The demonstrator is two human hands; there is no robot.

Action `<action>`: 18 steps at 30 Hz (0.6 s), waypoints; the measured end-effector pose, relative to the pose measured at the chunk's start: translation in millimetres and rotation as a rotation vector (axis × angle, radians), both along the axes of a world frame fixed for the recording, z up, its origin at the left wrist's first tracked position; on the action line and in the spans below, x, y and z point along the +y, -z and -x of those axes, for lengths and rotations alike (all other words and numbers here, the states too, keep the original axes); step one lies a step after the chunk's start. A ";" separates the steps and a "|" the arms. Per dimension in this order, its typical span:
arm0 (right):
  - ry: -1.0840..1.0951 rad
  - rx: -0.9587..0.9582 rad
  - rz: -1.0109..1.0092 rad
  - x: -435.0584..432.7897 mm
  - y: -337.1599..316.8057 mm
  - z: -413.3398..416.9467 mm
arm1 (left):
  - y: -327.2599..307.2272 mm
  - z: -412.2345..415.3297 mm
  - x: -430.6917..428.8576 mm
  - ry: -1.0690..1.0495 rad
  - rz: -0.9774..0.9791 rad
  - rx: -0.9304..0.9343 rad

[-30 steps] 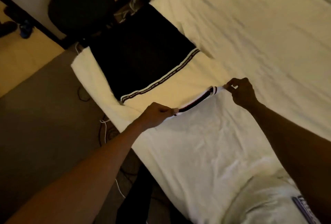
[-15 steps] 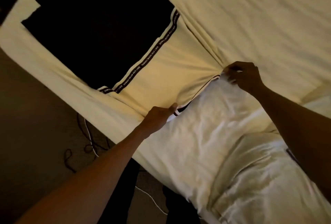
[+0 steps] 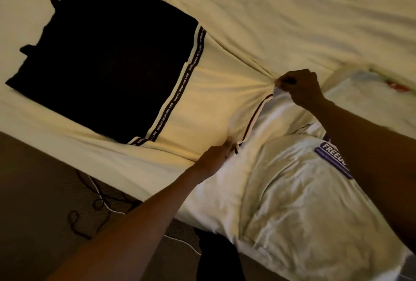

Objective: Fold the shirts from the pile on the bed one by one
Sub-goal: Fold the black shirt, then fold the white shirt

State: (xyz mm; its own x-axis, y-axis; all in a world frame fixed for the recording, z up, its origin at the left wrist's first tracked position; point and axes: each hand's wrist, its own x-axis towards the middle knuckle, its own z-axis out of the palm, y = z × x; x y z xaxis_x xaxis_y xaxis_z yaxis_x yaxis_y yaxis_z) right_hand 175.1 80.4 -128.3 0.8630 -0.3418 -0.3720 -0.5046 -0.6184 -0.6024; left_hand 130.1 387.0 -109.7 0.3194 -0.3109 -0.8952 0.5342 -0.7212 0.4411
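**A:** Nearest first. What have you got?
**B:** Bottom left I see floor [image 3: 33,202] with loose cables [image 3: 98,190] lying on it. The edge of the bed [image 3: 67,130] runs diagonally above that.

**A:** Shirt?
**B:** The white shirt [image 3: 225,193] lies crumpled on the near edge of the bed, lower right of frame. Its dark-striped trim [image 3: 253,123] is at the far end, stretched between the two hands.

**A:** Hands?
**B:** Apart, and both are clamped on that trim. The left hand [image 3: 213,158] pinches the near end. The right hand [image 3: 301,88] pinches the far end, fingers curled tight. Creases in the sheet [image 3: 292,10] fan out from the right pinch. I can't tell whether sheet is caught in it.

**A:** Purple thing on the right?
**B:** A purple patch [image 3: 331,157] lettered FREEDO, cut off by the right forearm. It sits on white cloth. I can't tell whether that cloth is the same shirt.

**A:** Beyond the hands?
**B:** A black shirt [image 3: 108,62], folded flat and roughly square, lies on the bed at upper left, well apart from the white one. A printed band [image 3: 180,87] along its right edge reads DON'T STOP MOVING FORWARD. Past that is wrinkled sheet.
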 end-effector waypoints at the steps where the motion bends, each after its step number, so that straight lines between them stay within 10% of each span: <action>1: -0.028 0.007 0.037 0.5 1.4 6.2 | -2.8 3.0 -2.0 0.087 0.014 -0.015; 8: 0.062 -0.016 0.179 85.5 -11.2 55.6 | -30.6 -25.6 56.6 0.411 0.077 -0.554; 14: 0.173 0.395 0.304 184.6 -45.2 92.4 | -22.0 -71.8 175.7 0.929 -0.189 -0.827; 18: 0.342 0.741 -0.203 236.0 -54.2 104.8 | -19.8 -72.5 200.7 1.037 -0.123 -1.003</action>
State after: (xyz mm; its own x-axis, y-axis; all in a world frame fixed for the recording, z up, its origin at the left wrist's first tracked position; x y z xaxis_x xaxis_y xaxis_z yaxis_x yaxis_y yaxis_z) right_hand 70.3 316.4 -74.1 0.2324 -0.4051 -0.8842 -0.9534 -0.2749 -0.1247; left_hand 202.7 587.7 -90.0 0.4997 -0.7265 -0.4717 -0.7331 -0.6448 0.2165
